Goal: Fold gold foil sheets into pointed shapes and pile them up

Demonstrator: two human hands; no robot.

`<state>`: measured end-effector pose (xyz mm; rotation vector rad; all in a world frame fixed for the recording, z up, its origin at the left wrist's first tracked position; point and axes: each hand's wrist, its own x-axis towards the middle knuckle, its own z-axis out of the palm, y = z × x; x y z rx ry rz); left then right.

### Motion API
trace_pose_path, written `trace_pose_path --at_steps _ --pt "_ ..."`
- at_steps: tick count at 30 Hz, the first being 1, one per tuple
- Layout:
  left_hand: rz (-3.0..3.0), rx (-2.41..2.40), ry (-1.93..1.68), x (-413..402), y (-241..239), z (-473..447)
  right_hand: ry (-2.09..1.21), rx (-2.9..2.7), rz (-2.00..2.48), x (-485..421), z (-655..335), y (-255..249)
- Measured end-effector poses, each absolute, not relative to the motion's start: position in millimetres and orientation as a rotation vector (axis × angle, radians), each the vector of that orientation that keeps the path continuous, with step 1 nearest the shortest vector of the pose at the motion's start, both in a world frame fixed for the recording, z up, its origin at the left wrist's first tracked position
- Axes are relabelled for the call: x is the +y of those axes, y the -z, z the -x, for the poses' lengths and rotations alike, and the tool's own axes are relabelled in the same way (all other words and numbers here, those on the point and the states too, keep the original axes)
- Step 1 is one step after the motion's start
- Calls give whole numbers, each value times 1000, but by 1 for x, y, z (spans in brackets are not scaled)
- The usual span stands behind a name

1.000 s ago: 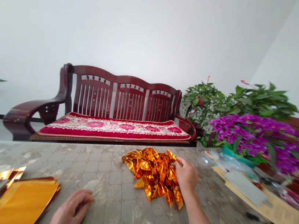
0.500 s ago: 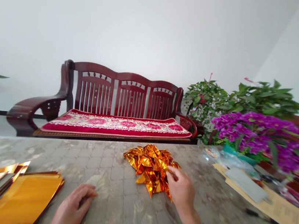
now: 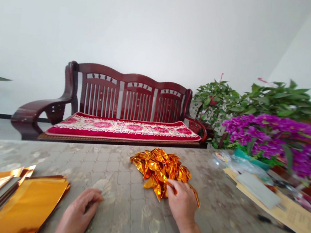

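A heap of folded gold foil pieces (image 3: 159,168) lies in the middle of the patterned table (image 3: 118,219). My right hand (image 3: 182,205) sits at the heap's near right edge, fingers curled and pinching one folded gold piece. My left hand (image 3: 79,214) rests on the table near the front edge, fingers loosely bent and pressed down, just right of the stack of flat gold foil sheets (image 3: 11,198). Nothing shows inside the left hand.
A dark wooden bench (image 3: 122,108) with a red cushion stands behind the table. Purple flowers (image 3: 273,142) and green plants (image 3: 247,102) fill the right side. Papers, a grey flat object (image 3: 258,189) and plastic bags lie on the table's right part.
My right hand has drawn back from the far top of the gold heap to its near edge. The left hand has stayed in place. The view has drifted slightly.
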<state>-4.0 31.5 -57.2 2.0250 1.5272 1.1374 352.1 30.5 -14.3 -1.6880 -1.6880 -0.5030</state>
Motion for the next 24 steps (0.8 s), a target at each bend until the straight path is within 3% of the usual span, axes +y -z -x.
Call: trace_pose_path --at_steps 15,24 --pt "-2014 1512 -1123 28 48 0 488 -1784 1739 19 -344 5" --pt "-2195 1300 -1193 8 34 -11 496 -1840 1376 6 -323 -11"
